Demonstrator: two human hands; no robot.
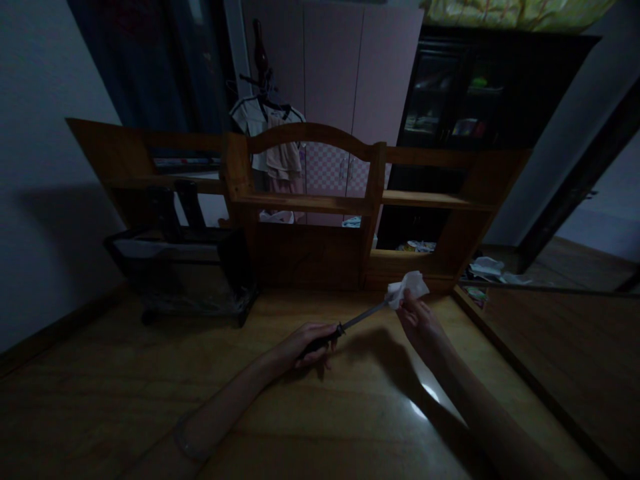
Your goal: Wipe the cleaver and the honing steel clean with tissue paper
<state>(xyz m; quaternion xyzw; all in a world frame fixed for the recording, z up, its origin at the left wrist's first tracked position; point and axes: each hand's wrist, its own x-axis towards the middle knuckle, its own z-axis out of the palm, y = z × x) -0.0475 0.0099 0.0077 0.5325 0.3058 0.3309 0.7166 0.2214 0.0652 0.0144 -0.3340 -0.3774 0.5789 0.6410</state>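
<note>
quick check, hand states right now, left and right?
Left hand: closed on the dark handle of a thin metal tool.
Right hand: closed on a white tissue, pinched at the tool's tip.

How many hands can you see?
2. The left hand grips a tool by its dark handle; the right hand holds a white tissue at its tip. No others visible.

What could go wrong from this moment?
The right hand pinches the tissue over the tip of the thin metal tool; a slip could jab that hand through the paper. The left hand holds only the dark handle, so the shaft could twist. Dim light makes the tip hard to see.
</note>
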